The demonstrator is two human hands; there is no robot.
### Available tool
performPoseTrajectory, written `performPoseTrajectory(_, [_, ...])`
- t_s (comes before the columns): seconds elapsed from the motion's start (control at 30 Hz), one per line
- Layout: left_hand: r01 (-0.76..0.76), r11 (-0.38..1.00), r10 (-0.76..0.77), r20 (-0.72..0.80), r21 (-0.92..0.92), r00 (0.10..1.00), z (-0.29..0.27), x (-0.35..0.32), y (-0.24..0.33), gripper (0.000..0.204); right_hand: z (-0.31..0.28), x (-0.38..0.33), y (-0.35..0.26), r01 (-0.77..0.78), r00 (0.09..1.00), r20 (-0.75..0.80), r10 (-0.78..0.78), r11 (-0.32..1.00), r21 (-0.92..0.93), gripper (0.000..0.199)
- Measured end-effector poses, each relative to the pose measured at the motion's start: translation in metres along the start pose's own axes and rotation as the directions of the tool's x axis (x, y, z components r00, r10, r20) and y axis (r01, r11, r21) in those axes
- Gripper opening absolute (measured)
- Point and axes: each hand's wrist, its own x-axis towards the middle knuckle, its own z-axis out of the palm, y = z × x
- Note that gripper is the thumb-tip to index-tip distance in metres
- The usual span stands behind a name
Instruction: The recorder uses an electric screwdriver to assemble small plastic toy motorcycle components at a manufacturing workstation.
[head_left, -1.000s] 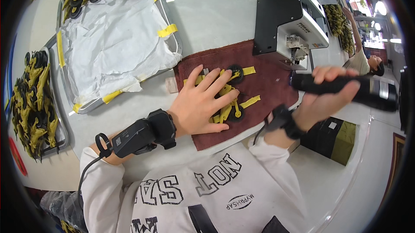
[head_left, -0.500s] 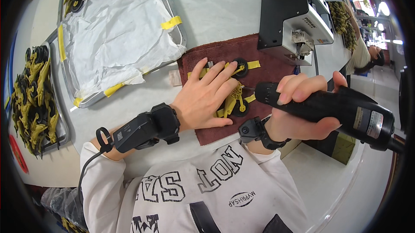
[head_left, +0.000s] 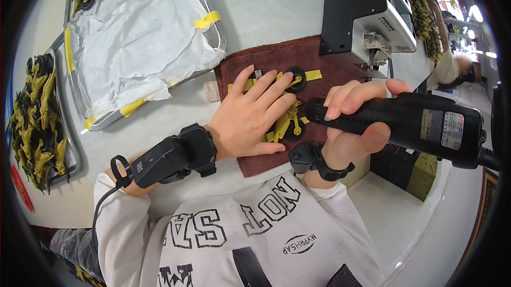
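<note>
A yellow frame part with black wheels [head_left: 291,122] lies on a dark red cloth [head_left: 253,165]. My left hand [head_left: 250,109] rests flat across it with fingers spread, pressing it down and hiding much of it. In my right hand [head_left: 354,122] is a black electric screwdriver [head_left: 404,122], gripped round its body and held nearly level. The screwdriver's front end points left at the part's yellow spring-like piece, near my left fingertips. Whether the bit touches a screw is too small to tell. Strips of yellow tape [head_left: 314,75] lie on the cloth beside the wheels.
A black and white machine [head_left: 348,21] stands behind the cloth at right. At far left a metal tray [head_left: 74,143] holds several similar yellow parts; a larger tray lined with white paper [head_left: 143,42] stands nearer. Another person's arm [head_left: 444,47] shows at far right.
My right hand and the screwdriver have shifted slightly left, bringing its front end closer to the part. The left hand stays on the part. The whole view has moved a little.
</note>
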Motion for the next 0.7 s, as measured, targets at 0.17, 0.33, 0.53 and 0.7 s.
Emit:
performPoseTrajectory(0.17, [-0.008, 0.999, 0.007, 0.022, 0.052, 1.000, -0.002, -0.001, 0.002, 0.076, -0.003, -0.005, 0.007, 0.036, 0.999, 0.023, -0.037, 0.999, 0.037, 0.064])
performPoseTrajectory(0.33, [-0.019, 0.995, 0.017, 0.022, 0.093, 1.000, 0.000, -0.001, 0.003, 0.079, -0.016, -0.001, -0.003, 0.150, 0.987, 0.055, -0.150, 0.989, 0.001, 0.073])
performPoseTrajectory(0.53, [-0.017, 0.995, 0.014, 0.034, 0.101, 0.999, -0.004, 0.003, 0.004, 0.084, -0.059, 0.088, -0.046, 0.325, 0.803, -0.338, -0.491, 0.836, -0.442, 0.053])
performPoseTrajectory(0.7, [0.001, 0.996, -0.004, 0.034, 0.086, 0.999, -0.001, 0.002, 0.004, 0.087, -0.061, 0.108, -0.025, 0.138, 0.881, -0.328, -0.340, 0.849, -0.510, 0.042])
